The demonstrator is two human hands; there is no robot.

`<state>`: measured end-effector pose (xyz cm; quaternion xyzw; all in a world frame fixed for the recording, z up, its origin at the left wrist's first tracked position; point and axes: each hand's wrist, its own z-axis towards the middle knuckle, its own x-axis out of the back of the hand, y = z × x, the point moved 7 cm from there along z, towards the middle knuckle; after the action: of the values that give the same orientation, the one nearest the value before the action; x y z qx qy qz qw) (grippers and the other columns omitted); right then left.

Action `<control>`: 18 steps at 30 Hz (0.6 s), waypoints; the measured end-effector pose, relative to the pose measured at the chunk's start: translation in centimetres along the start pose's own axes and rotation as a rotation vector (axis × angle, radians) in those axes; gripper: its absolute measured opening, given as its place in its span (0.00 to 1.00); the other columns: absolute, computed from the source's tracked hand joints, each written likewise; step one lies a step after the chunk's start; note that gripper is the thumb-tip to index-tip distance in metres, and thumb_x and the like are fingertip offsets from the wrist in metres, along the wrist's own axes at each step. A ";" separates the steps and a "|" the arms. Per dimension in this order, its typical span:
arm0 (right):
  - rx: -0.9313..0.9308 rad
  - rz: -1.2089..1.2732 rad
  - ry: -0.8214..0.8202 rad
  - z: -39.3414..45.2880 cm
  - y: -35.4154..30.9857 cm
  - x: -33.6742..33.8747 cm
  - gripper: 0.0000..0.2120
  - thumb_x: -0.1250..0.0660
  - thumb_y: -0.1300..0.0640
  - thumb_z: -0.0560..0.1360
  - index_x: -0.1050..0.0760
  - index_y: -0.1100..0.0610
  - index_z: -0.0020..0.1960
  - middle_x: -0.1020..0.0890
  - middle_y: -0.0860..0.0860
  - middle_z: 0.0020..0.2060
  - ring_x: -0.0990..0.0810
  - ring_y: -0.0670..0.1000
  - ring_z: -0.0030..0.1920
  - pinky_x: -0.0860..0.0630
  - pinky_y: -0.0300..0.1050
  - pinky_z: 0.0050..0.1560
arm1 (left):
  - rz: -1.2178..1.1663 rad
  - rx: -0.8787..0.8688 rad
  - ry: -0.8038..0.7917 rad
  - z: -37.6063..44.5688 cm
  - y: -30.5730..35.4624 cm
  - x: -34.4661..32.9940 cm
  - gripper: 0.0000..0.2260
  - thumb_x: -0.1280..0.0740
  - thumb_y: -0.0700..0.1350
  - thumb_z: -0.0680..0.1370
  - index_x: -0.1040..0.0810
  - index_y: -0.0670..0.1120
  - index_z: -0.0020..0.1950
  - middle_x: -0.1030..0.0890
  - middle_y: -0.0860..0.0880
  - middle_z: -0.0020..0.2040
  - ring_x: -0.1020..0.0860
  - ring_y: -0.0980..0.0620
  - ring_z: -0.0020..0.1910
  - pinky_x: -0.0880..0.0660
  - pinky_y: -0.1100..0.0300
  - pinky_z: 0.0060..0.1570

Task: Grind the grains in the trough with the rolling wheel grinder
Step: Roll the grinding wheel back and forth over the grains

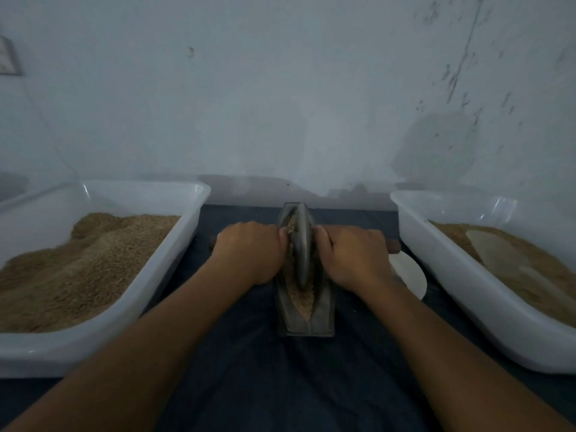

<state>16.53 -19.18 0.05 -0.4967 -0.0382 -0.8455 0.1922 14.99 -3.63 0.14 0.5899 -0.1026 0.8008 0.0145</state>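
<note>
A narrow dark metal trough [322,313] lies lengthwise on a dark cloth in the middle. Tan crushed grains [304,302] fill its groove. A grey metal wheel [301,244] stands on edge in the groove, at about the middle of the trough. A wooden axle runs through the wheel, and its ends [393,245] stick out past both hands. My left hand [251,252] grips the axle on the wheel's left side. My right hand [352,255] grips it on the right side. Both thumbs lie close against the wheel.
A white plastic tub [137,294] heaped with tan grain stands to the left. Another white tub [467,291] on the right holds finer tan material and a pale flat scoop [495,257]. A white dish [410,274] lies by my right hand. A wall stands close behind.
</note>
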 end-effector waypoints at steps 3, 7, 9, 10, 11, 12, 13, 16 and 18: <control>0.024 0.023 0.080 -1.3 -0.7 1.3 0.20 0.50 0.45 0.83 0.23 0.47 0.41 0.19 0.44 0.39 0.22 0.49 0.42 0.33 0.49 0.49 | 0.002 0.043 -0.020 -1.3 0.1 0.5 0.17 0.57 0.54 0.85 0.32 0.49 0.48 0.22 0.46 0.46 0.25 0.45 0.41 0.26 0.49 0.44; 0.052 0.018 0.088 -2.0 -1.5 2.6 0.20 0.48 0.45 0.83 0.33 0.46 0.33 0.26 0.45 0.30 0.28 0.48 0.33 0.33 0.49 0.47 | 0.054 0.079 -0.017 -3.2 0.2 1.0 0.16 0.56 0.54 0.85 0.33 0.48 0.52 0.31 0.50 0.39 0.35 0.50 0.32 0.33 0.53 0.37; 0.066 -0.007 0.093 -2.2 -1.9 2.9 0.20 0.49 0.44 0.83 0.32 0.46 0.34 0.26 0.44 0.30 0.29 0.48 0.32 0.33 0.49 0.47 | 0.074 0.067 -0.002 -3.7 0.2 1.2 0.17 0.55 0.54 0.85 0.31 0.48 0.56 0.28 0.49 0.41 0.30 0.50 0.34 0.32 0.53 0.36; 0.070 -0.019 0.091 -2.2 -2.0 2.9 0.19 0.50 0.44 0.83 0.31 0.46 0.36 0.26 0.44 0.31 0.29 0.48 0.33 0.33 0.49 0.47 | 0.099 0.042 -0.003 -3.7 0.2 1.1 0.17 0.55 0.53 0.85 0.31 0.48 0.57 0.26 0.49 0.43 0.28 0.49 0.36 0.31 0.53 0.36; 0.069 -0.026 0.080 -2.2 -2.1 2.8 0.19 0.50 0.44 0.83 0.31 0.46 0.37 0.25 0.44 0.33 0.28 0.48 0.33 0.33 0.50 0.48 | 0.115 0.018 -0.007 -3.6 0.3 1.0 0.16 0.55 0.53 0.85 0.30 0.49 0.57 0.25 0.49 0.44 0.29 0.48 0.37 0.32 0.53 0.36; 0.063 -0.029 0.066 -2.1 -2.0 2.6 0.19 0.51 0.44 0.83 0.31 0.46 0.38 0.25 0.44 0.34 0.28 0.48 0.34 0.33 0.50 0.49 | 0.113 0.007 -0.008 -3.4 0.3 0.9 0.16 0.55 0.54 0.84 0.31 0.49 0.56 0.25 0.50 0.44 0.30 0.49 0.36 0.32 0.53 0.35; 0.054 -0.029 0.051 -1.8 -1.8 2.4 0.18 0.51 0.45 0.83 0.30 0.46 0.39 0.24 0.44 0.35 0.28 0.48 0.36 0.34 0.50 0.49 | 0.101 0.004 -0.013 -3.1 0.2 0.9 0.15 0.54 0.54 0.84 0.31 0.49 0.55 0.25 0.50 0.44 0.30 0.50 0.36 0.31 0.53 0.35; 0.029 -0.017 -0.001 -1.0 -1.0 1.4 0.19 0.53 0.44 0.84 0.29 0.45 0.42 0.23 0.43 0.39 0.24 0.49 0.42 0.36 0.50 0.49 | 0.082 -0.034 0.006 -2.2 0.2 0.5 0.12 0.48 0.53 0.85 0.31 0.50 0.62 0.22 0.50 0.54 0.22 0.47 0.45 0.23 0.50 0.43; 0.024 -0.012 -0.036 -0.4 -0.6 0.5 0.20 0.55 0.44 0.84 0.27 0.45 0.44 0.23 0.43 0.42 0.23 0.50 0.46 0.35 0.50 0.50 | 0.066 -0.043 0.007 -1.3 0.1 0.1 0.14 0.49 0.53 0.85 0.32 0.50 0.65 0.23 0.49 0.63 0.20 0.45 0.53 0.22 0.48 0.48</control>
<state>15.76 -18.84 0.39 -0.5091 -0.0547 -0.8371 0.1925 13.66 -3.53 -0.14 0.5828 -0.1392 0.8006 0.0009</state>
